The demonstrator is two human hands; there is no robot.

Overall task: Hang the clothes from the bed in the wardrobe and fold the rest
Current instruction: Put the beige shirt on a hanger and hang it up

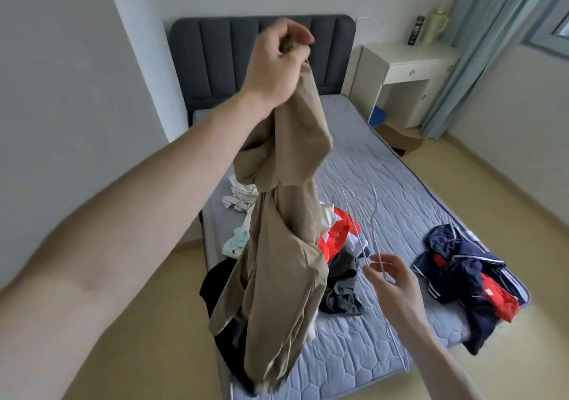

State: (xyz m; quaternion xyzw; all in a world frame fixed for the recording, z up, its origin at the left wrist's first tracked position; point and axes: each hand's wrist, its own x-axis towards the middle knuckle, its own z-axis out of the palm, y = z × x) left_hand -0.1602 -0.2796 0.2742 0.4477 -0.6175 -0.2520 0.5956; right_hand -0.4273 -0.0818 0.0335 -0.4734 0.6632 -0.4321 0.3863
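1. Left hand [278, 60]: raised, fingers clenched on the top of a long beige fabric garment [286, 214], which hangs below it over the grey quilted bed [385, 190].
2. Right hand [397, 291]: lower right, fingertips pinching a thin white wire hanger [365, 230], just beside the garment.

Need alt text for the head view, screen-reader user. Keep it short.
A person's left hand holds a tan garment up by its top above a bed, while the right hand pinches a thin wire hanger. Under the garment lies a pile of mixed clothes, and a navy and red jacket lies apart near the mattress's right edge.
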